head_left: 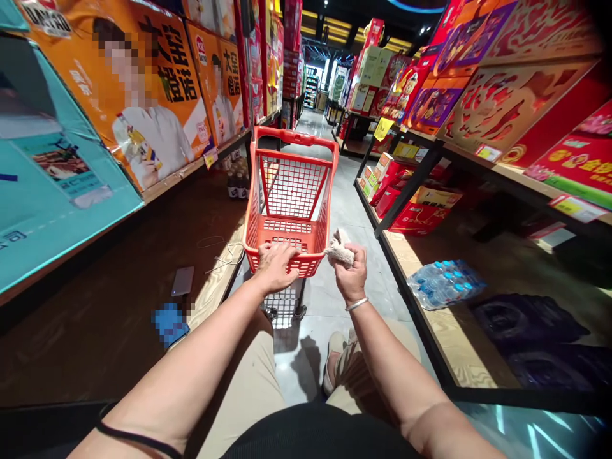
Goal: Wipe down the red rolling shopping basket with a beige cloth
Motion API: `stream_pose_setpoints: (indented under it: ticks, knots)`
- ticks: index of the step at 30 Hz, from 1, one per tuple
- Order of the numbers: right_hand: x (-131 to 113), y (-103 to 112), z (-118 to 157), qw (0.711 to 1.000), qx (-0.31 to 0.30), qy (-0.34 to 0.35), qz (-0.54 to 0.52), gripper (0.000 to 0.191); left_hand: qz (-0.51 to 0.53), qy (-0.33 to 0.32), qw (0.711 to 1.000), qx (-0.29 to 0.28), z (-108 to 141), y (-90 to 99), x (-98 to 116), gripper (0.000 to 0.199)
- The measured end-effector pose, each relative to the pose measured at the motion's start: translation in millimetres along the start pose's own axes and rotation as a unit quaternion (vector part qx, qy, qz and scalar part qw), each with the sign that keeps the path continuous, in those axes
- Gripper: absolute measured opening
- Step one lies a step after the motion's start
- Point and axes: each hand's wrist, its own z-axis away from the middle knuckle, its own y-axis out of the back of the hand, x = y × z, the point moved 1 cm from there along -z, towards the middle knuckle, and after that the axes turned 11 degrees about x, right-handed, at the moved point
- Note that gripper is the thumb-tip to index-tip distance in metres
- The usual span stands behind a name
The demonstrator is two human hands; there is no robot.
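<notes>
In front of my legs stands a red plastic shopping cart (297,185), its basket bare inside. My left hand (277,264) rests over the near rim of the basket, fingers curled across it. Just right of the cart, my right hand (351,273) is closed around a bunched, light grey cloth (340,250). Part of that cloth sticks out above the fist and lies close to the basket's right corner; whether they touch I cannot tell.
Orange drink cartons (165,89) line the left shelf. Below lie a phone-like white device (182,280), a blurred blue item (170,324) and a thin cable. On the right, a low shelf holds shrink-wrapped water bottles (444,284) and red gift boxes (423,210). A tiled aisle runs ahead.
</notes>
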Motion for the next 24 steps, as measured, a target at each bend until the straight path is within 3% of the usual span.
stream_pose_setpoints:
  ticks: [3,5,14,17,24]
  knots:
    - [-17,-1,-16,0.985,-0.112,0.131,0.016,0.04,0.003,0.004,1.0,0.002,0,2.1,-2,0.03]
    - [-18,-7,-29,0.969,-0.185,0.161,0.031,0.037,0.001,0.008,1.0,0.006,-1,2.9,-3,0.027]
    - [8,-55,-125,0.959,-0.21,0.102,0.159,0.025,0.009,0.016,1.0,-0.004,-7,6.4,-1,0.025]
    - [-2,-55,-115,0.947,-0.261,0.089,0.162,0.024,0.015,0.012,1.0,0.01,-7,6.2,-10,0.024]
    - [-45,-31,-37,0.925,-0.322,0.155,0.126,0.022,0.017,0.028,0.999,0.007,-14,9.5,-35,0.019]
